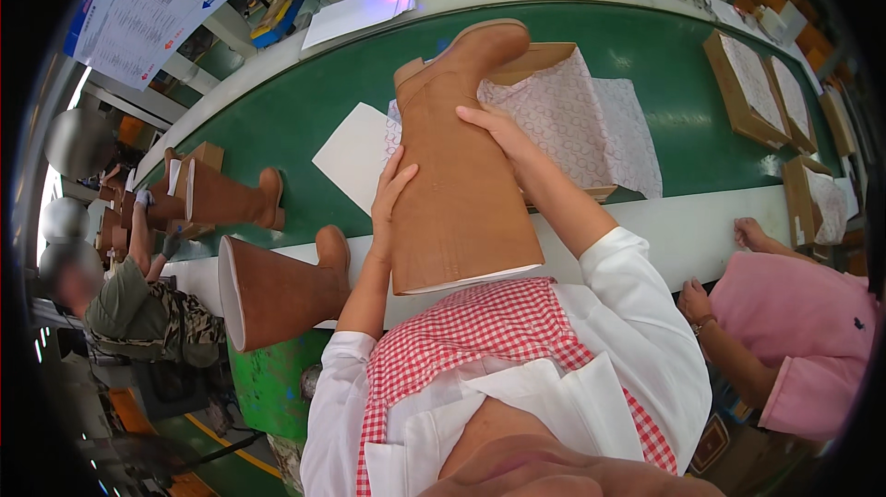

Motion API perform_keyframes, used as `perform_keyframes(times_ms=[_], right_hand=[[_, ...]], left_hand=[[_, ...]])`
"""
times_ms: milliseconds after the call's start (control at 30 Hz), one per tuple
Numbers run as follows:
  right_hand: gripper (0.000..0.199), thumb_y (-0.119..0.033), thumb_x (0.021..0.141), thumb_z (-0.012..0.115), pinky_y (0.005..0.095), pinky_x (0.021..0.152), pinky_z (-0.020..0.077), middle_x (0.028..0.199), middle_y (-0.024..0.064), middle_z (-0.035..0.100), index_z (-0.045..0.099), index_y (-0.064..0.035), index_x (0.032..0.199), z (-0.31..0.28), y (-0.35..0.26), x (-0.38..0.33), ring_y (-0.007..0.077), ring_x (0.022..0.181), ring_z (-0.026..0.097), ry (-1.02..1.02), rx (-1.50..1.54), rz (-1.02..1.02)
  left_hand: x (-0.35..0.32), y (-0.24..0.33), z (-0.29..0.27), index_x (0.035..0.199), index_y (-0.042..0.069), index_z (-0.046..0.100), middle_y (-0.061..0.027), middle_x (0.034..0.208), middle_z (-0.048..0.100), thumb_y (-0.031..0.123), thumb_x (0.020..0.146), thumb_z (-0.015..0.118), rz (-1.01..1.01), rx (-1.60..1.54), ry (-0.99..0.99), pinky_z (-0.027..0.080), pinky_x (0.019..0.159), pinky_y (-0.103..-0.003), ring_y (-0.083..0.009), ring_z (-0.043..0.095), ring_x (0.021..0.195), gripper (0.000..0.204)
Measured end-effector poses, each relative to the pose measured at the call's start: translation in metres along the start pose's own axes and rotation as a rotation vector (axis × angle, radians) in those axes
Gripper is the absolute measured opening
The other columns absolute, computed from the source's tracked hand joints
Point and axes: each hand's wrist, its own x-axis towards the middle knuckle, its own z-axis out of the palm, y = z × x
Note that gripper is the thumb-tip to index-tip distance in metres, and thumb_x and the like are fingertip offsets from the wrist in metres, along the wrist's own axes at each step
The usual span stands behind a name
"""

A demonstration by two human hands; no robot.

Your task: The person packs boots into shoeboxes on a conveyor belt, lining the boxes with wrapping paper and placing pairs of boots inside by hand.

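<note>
A tall tan leather boot [457, 192] is held up in front of my chest, its toe pointing away to the far right and its wide shaft opening toward me. My left hand [394, 191] presses along the left side of the shaft, fingers spread on the leather. My right hand [498, 128] grips the opposite side higher up, near the ankle. Behind the boot lies an open cardboard box [604, 191] lined with patterned tissue paper [563, 119]. The boot hides part of the box. A second tan boot [291, 292] rests by the table's near edge, left of my left arm.
A white sheet [351, 155] lies on the green work surface [674, 128]. Another tan boot [231, 194] is farther left, near a co-worker [138, 303] handling boots. Paper-lined boxes [748, 91] stand at the right, where a person in pink [784, 331] sits close to the table.
</note>
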Motion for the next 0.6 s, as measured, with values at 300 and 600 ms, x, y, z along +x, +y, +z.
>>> perform_keyframes(times_ms=[300,600], right_hand=[[0.043,-0.025,0.083,0.062,0.0306,0.08,0.05,0.109,0.0098,0.063,0.056,-0.0011,0.118,-0.015,0.001,0.008,0.0181,0.095,0.061,0.027,0.108,0.307],[0.066,-0.016,0.077,0.06,0.0285,0.094,0.0432,0.128,0.0155,0.051,0.038,0.0037,0.136,-0.07,-0.082,-0.045,0.0216,0.113,0.053,0.229,-0.308,-0.152]], left_hand=[[-0.018,0.064,-0.019,0.13,0.008,0.049,-0.012,0.144,0.036,-0.007,0.08,0.059,0.017,0.099,0.032,0.038,0.104,-0.033,-0.0238,0.047,0.124,0.053],[-0.236,0.007,-0.126,0.122,-0.005,0.051,-0.0169,0.109,0.058,0.057,0.086,0.047,-0.992,-1.047,1.048,0.049,0.085,-0.042,-0.0278,0.058,0.097,0.072]])
